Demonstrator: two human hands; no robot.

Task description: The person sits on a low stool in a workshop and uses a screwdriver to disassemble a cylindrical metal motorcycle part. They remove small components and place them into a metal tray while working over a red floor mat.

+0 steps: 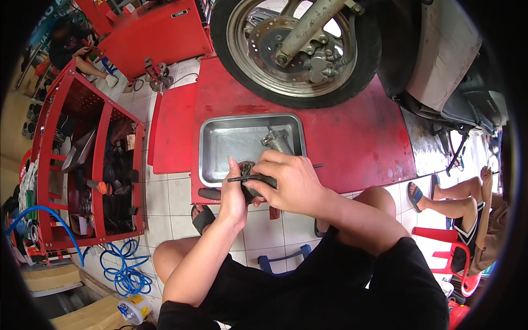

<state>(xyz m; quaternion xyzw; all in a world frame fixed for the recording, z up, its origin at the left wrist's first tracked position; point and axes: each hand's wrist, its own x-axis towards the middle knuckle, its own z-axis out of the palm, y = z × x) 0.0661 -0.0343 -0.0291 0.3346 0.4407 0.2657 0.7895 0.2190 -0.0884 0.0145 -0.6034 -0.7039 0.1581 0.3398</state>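
Both my hands meet over the near edge of a shallow metal tray. My left hand is closed around a small dark metal part, mostly covered by the fingers. My right hand pinches a slim black tool that lies across this part, its tapered end pointing left. A thin dark rod sticks out beyond the right hand; whether it belongs to the same tool I cannot tell. Beside the left hand a dark rounded handle shows. Inside the tray rests a metal cylindrical motor-like part.
The tray sits on a red lift platform below a motorcycle's front wheel. A red tool cart stands left, with a coiled blue hose by it. A blue stool is between my legs. People sit far left and at right.
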